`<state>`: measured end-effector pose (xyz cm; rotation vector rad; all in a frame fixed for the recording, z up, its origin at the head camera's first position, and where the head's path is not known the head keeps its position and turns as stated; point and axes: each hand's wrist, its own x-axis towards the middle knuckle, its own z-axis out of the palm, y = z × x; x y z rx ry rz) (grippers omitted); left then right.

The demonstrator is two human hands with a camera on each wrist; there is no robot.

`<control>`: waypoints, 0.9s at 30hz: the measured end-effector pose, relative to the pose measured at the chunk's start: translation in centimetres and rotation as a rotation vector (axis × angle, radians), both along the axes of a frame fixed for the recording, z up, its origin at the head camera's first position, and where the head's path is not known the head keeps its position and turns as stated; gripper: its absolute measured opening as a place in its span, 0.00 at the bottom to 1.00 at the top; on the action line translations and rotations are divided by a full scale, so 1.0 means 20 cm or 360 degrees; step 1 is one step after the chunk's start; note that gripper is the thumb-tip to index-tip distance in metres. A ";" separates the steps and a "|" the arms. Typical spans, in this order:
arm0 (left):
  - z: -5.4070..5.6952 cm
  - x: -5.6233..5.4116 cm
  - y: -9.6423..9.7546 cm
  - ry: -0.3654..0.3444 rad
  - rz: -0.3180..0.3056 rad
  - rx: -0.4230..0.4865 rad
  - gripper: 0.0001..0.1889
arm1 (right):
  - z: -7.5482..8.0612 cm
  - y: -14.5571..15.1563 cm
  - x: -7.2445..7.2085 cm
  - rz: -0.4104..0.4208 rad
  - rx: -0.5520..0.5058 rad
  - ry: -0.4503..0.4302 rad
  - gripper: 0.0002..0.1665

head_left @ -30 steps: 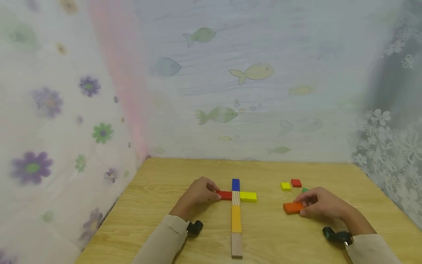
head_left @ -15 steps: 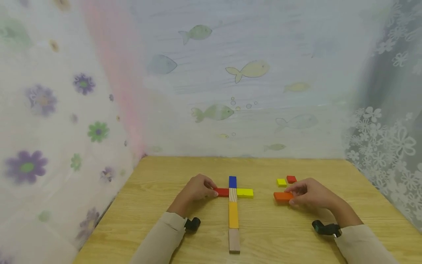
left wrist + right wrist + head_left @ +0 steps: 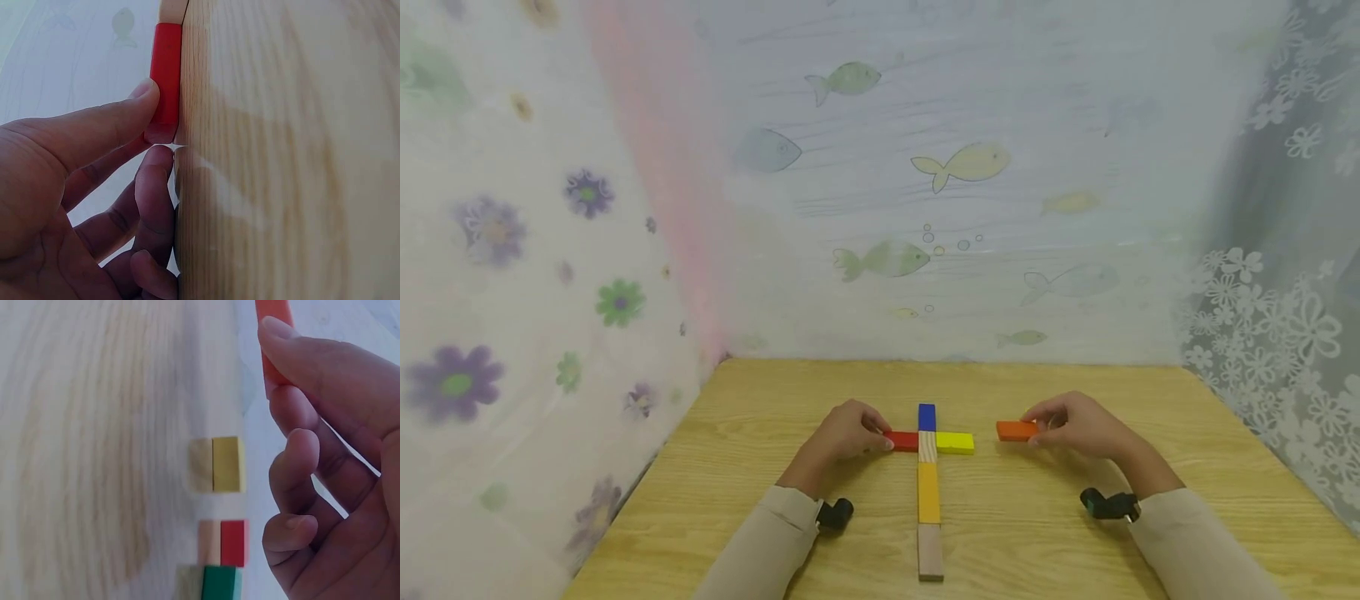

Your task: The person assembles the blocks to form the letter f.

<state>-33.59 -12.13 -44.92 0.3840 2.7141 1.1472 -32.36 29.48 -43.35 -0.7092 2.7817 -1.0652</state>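
Observation:
My left hand [image 3: 848,433] pinches the outer end of a red block [image 3: 902,441], which lies on the table against a pale wood-grain block [image 3: 927,447]. A yellow block [image 3: 955,443] sits on the opposite side of it, a blue block [image 3: 927,417] behind it. Toward me the line runs on with an orange-yellow block [image 3: 928,493] and a light brown block [image 3: 930,552]. To the right of this cross, my right hand [image 3: 1078,425] holds an orange block [image 3: 1016,431] between thumb and fingers. That block is raised off the table, apart from the yellow one.
Below my right hand, the right wrist view has a small yellow block [image 3: 227,464], a small red block [image 3: 234,542] and a green block [image 3: 220,583] on the table. My right hand hides them in the head view. Printed cloth [image 3: 880,167] hangs behind the table [image 3: 775,392].
My right hand has carried the orange block leftward and away from me, closer to the yellow block. My left hand stays at the red block. The view has shifted slightly.

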 end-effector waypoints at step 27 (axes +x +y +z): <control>0.00 0.01 -0.01 -0.0006 -0.0029 0.0047 0.09 | 0.04 -0.25 -0.20 -0.0099 0.0001 0.0103 0.20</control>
